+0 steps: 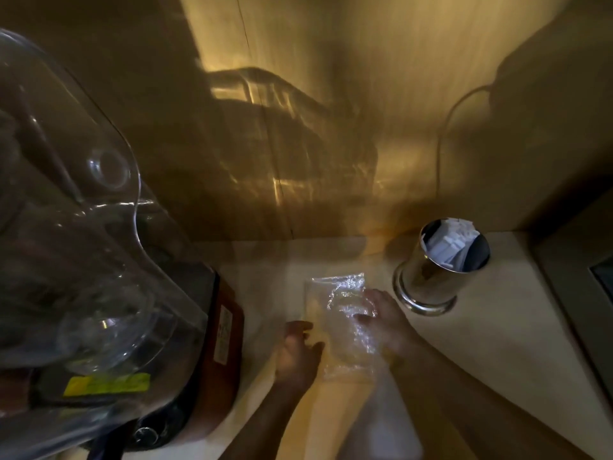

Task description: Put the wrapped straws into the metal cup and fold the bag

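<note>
Both hands lie spread, palms down, on the clear bag (341,320): left hand (298,353) at its seven o'clock edge, right hand (386,323) at three o'clock, neither gripping. The bag lies flat on the bench (491,343). At two o'clock, the metal cup (434,277) holds the wrapped straws (447,244). Folding appears under way; next, lift one edge over.
</note>
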`<state>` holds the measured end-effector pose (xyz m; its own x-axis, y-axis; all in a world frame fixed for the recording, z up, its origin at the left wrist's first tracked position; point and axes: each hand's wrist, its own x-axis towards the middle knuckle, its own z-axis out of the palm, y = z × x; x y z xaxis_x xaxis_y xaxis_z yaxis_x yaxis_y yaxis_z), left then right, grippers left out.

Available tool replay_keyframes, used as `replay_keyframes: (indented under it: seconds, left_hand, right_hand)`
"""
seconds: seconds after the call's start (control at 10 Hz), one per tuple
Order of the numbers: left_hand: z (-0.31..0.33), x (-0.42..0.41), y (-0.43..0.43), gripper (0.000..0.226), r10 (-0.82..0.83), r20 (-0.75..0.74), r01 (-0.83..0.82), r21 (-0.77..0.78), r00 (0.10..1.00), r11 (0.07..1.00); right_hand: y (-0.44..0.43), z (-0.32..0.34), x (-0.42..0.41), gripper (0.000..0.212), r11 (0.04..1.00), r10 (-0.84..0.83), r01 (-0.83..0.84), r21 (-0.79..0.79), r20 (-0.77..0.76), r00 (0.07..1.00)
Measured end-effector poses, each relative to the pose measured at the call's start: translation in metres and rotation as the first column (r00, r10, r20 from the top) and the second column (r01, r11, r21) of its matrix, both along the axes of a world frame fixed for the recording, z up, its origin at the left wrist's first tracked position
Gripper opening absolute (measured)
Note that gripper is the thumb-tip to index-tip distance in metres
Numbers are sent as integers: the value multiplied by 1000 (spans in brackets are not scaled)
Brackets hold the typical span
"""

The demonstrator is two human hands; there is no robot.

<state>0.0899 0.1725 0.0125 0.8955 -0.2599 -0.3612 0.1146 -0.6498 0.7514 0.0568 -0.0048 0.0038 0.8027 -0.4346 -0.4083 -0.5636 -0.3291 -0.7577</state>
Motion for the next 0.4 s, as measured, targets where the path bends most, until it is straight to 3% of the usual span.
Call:
replay_keyframes:
  seconds: [0.1, 0.3, 0.4]
  left_hand:
    - [-8, -3, 0, 51, -171, 52, 162, 149, 984, 976]
    - [-20, -7, 8, 57, -431, 129, 351, 397, 893, 848]
    - [-18, 0, 7, 51, -450, 158, 338, 459, 879, 822]
  right_hand:
    - [-1, -6, 0, 54, 922, 231, -282, -266, -210, 950]
    - [5, -9, -7, 51, 769, 291, -408, -493, -298, 909]
    - [4, -1, -1, 46, 733, 301, -431, -525, -317, 899]
